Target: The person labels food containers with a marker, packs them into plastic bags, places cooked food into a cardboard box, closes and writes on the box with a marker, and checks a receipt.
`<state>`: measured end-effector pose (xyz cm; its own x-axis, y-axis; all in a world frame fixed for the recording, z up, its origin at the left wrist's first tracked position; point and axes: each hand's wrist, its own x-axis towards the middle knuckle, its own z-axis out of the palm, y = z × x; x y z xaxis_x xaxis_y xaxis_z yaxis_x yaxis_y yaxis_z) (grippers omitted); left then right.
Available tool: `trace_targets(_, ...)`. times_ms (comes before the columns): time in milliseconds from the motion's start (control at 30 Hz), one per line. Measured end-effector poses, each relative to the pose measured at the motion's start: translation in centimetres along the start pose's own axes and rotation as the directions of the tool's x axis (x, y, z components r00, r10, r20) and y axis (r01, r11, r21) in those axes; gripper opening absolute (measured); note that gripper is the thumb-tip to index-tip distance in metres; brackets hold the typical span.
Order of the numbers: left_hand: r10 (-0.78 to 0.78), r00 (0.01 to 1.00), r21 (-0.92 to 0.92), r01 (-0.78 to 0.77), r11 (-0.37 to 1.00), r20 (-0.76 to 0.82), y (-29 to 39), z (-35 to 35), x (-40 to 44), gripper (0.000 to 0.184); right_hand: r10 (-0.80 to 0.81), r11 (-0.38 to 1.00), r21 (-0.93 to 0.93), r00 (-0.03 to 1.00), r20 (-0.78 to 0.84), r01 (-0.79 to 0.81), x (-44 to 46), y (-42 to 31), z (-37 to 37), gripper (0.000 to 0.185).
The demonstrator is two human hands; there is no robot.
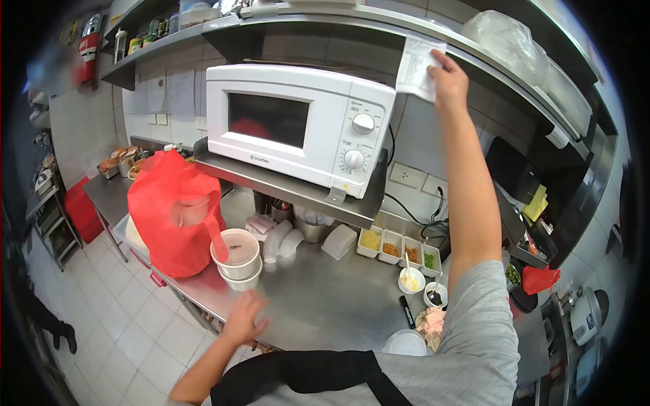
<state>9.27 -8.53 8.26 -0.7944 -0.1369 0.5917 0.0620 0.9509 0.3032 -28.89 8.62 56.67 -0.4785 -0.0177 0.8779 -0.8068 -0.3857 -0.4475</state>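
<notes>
My right hand (448,81) is raised to the shelf edge and pinches the side of a white printed paper slip (414,68) beside the microwave. Low over the steel counter, my left hand (245,319) has its fingers apart and holds nothing. Just beyond it stand two stacked round white tubs (238,254); the upper one has a lid with small writing. A red bag (169,210) stands to their left, with a tub showing faintly through its side.
A white microwave (298,128) sits on a raised steel shelf. Food trays (391,247), two small bowls (411,280), a black marker (407,312) and a crumpled cloth (431,321) lie at the counter's right. Another person's leg (54,318) shows at far left.
</notes>
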Motion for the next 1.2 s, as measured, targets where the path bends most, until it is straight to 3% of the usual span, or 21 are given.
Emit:
trace_targets(67,0.007,0.999,0.05,-0.004,0.999,-0.054,-0.6,-5.7,3.7,0.046,0.02,1.0,0.001,0.999,-0.05,-0.02,0.6,-0.4,0.0,0.044)
trace_targets(100,0.048,0.984,0.22,-0.01,0.975,-0.172,-1.0,-8.8,5.9,0.048,0.038,0.999,-0.018,0.997,-0.074,-0.039,1.1,-0.5,0.4,0.044)
trace_targets(167,0.149,0.926,0.452,0.025,0.892,-0.346,-3.5,-13.2,9.9,0.048,-0.024,0.933,-0.36,0.998,-0.058,0.002,0.6,-1.5,0.7,0.042)
trace_targets(200,0.089,0.918,0.501,0.127,0.856,-0.386,-3.4,-16.2,11.9,0.046,-0.196,0.703,-0.695,0.98,0.015,0.151,2.1,0.1,-0.5,0.041)
trace_targets(233,0.076,0.871,0.546,0.234,0.804,-0.486,-4.7,-18.1,13.7,0.052,-0.345,0.481,-0.825,0.929,0.13,0.295,2.1,-0.3,-0.8,0.041)
trace_targets(267,-0.004,0.851,0.583,0.364,0.726,-0.525,-6.1,-19.8,14.9,0.056,-0.688,0.15,-0.86,0.676,0.264,0.488,1.7,-0.7,-0.8,0.042)
trace_targets(333,-0.05,0.814,0.633,0.487,0.601,-0.579,-10.2,-21.1,16.0,0.057,-0.726,0.222,-0.816,0.649,0.227,0.534,-2.1,-3.2,1.8,0.037)
trace_targets(400,-0.237,0.829,0.652,0.548,0.524,-0.506,-13.4,-22.5,16.2,0.058,-0.586,0.614,-0.526,0.786,0.197,0.589,-8.3,-5.8,7.1,0.026)
trace_targets(433,-0.362,0.828,0.658,0.561,0.503,-0.429,-14.9,-23.2,16.2,0.058,-0.463,0.804,-0.305,0.86,0.217,0.51,-11.2,-6.6,9.7,0.021)
trace_targets(500,-0.215,0.77,0.51,0.576,0.639,-0.6,-17.8,-24.2,14.7,0.056,-0.333,0.9,-0.096,0.811,0.48,0.426,-15.9,-7.3,14.0,0.018)
trace_targets(567,-0.2,0.662,0.308,0.567,0.764,-0.722,-16.3,-26.3,12.4,0.056,-0.23,0.922,-0.024,0.596,0.77,0.387,-20.5,-7.9,18.3,0.02)
trace_targets(600,-0.148,0.609,0.238,0.505,0.829,-0.779,-15.5,-26.9,11.0,0.06,-0.196,0.956,0.041,0.524,0.829,0.292,-22.7,-6.9,20.8,0.024)
trace_targets(700,-0.296,0.498,-0.041,0.459,0.888,-0.815,-14.3,-27.1,5.9,0.054,-0.036,0.998,0.026,0.223,0.974,0.049,-29.0,-4.3,28.1,0.025)
trace_targets(767,-0.162,0.616,0.211,0.487,0.848,-0.771,-15.7,-26.6,3.1,0.05,0.014,0.993,-0.024,0.09,0.996,0.117,-32.4,-0.6,32.5,0.024)
trace_targets(833,-0.153,0.685,0.334,0.523,0.784,-0.713,-17.8,-26.0,1.2,0.044,-0.132,0.866,-0.003,0.233,0.964,0.5,-35.1,4.9,35.5,0.022)
trace_targets(900,-0.248,0.695,0.343,0.593,0.729,-0.675,-20.1,-25.4,0.0,0.036,0.329,0.741,-0.434,0.287,0.9,0.512,-34.4,5.1,38.3,0.022)
trace_targets(933,-0.446,0.705,0.332,0.676,0.658,-0.551,-21.4,-24.5,-0.6,0.032,0.532,0.604,-0.615,0.318,0.785,0.507,-34.3,4.9,39.3,0.023)
trace_targets(1033,-0.789,0.611,0.333,0.758,0.561,-0.063,-24.5,-20.6,-2.2,0.026,0.111,0.784,-0.355,0.447,0.888,0.51,-34.4,3.5,40.8,0.025)
trace_targets(1100,-0.808,0.59,0.182,0.793,0.581,0.01,-24.8,-18.6,-3.2,0.035,0.121,0.873,-0.283,0.386,0.914,0.397,-34.6,3.4,42.6,0.025)
trace_targets(1167,-0.675,0.647,0.056,0.735,0.676,-0.353,-22.8,-17.8,-3.6,0.042,0.194,0.894,-0.314,0.354,0.915,0.32,-35.1,4.7,44.6,0.025)
trace_targets(1200,-0.58,0.622,0.007,0.685,0.729,-0.526,-21.9,-17.7,-3.7,0.045,0.008,0.909,-0.194,0.45,0.893,0.369,-36.0,8.7,45.7,0.026)
